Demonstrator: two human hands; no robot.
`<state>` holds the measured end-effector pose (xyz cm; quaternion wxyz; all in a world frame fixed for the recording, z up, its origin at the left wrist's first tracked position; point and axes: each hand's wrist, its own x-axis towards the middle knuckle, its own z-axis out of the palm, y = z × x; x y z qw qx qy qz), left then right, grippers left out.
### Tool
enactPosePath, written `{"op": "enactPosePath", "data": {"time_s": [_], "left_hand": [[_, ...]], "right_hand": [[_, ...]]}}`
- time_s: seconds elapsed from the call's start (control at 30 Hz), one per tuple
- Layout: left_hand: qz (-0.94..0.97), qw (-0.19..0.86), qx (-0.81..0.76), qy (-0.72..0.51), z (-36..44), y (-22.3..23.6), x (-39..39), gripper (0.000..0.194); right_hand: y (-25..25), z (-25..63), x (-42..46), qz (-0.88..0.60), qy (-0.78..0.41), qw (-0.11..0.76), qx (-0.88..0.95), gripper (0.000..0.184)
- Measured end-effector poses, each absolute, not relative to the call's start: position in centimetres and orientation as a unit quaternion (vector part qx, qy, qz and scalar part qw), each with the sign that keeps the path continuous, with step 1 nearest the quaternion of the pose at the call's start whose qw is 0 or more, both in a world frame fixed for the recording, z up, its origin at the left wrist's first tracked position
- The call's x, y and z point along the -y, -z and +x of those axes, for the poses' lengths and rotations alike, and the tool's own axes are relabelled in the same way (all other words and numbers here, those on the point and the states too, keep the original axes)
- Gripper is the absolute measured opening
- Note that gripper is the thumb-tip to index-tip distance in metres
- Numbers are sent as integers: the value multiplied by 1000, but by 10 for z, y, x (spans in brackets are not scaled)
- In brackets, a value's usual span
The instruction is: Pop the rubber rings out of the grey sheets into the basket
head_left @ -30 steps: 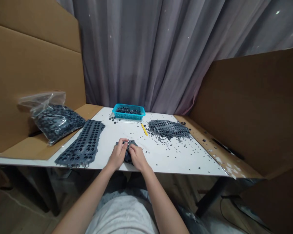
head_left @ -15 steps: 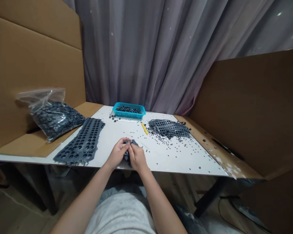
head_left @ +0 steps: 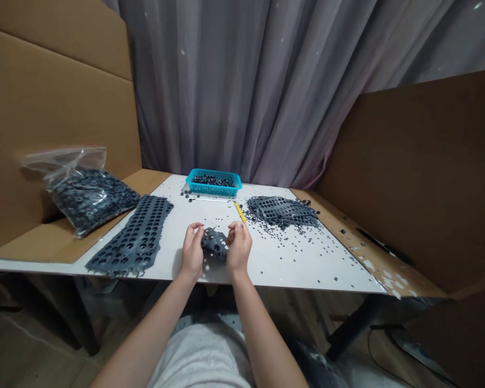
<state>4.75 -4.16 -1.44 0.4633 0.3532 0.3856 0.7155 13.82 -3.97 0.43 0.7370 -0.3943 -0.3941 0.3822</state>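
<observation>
My left grip (head_left: 192, 252) and right grip (head_left: 239, 248) stand spread and loosely curled, on either side of a scrap of grey perforated rubber (head_left: 214, 244). The scrap sits between them, near the front edge of the worktop; I cannot tell whether my fingers touch it. It looks light, soft and floppy, so I'd pinch a solid web between its holes. The white worktop (head_left: 307, 269) is strewn with small dark bits. A holed sheet (head_left: 135, 234) lies left, a crumpled sheet (head_left: 283, 210) right, and a blue basket (head_left: 214, 191) ahead, beside a yellow stick (head_left: 240, 211). A plastic bag (head_left: 91, 202) leans on cardboard (head_left: 52, 108); a grey curtain (head_left: 242, 91) hangs behind.
</observation>
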Motion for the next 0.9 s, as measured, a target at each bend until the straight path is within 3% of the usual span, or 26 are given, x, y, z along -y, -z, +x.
{"op": "enactPosePath", "data": {"time_s": [0.17, 0.4, 0.53, 0.63, 0.73, 0.83, 0.9], "left_hand": [[550, 271, -464, -640, 36, -1, 31, 16], [686, -34, -588, -427, 42, -75, -30, 22], [693, -113, -584, -407, 40, -135, -42, 26], [728, -90, -527, -430, 46, -154, -28, 24], [776, 42, -463, -427, 57, -130, -18, 16], [712, 283, -431, -476, 63, -74, -22, 4], [686, 327, -436, -481, 62, -38, -30, 1]], "right_hand": [[-24, 175, 35, -280, -576, 718, 272, 2], [-60, 206, 5, -228, -695, 642, 229, 13], [-72, 203, -8, -234, -736, 591, 233, 15], [-73, 203, -3, -213, -736, 577, 282, 10], [-66, 206, 8, -246, -686, 587, 353, 6], [-55, 206, 16, -368, -523, 617, 459, 13], [-47, 203, 15, -438, -354, 606, 562, 19]]}}
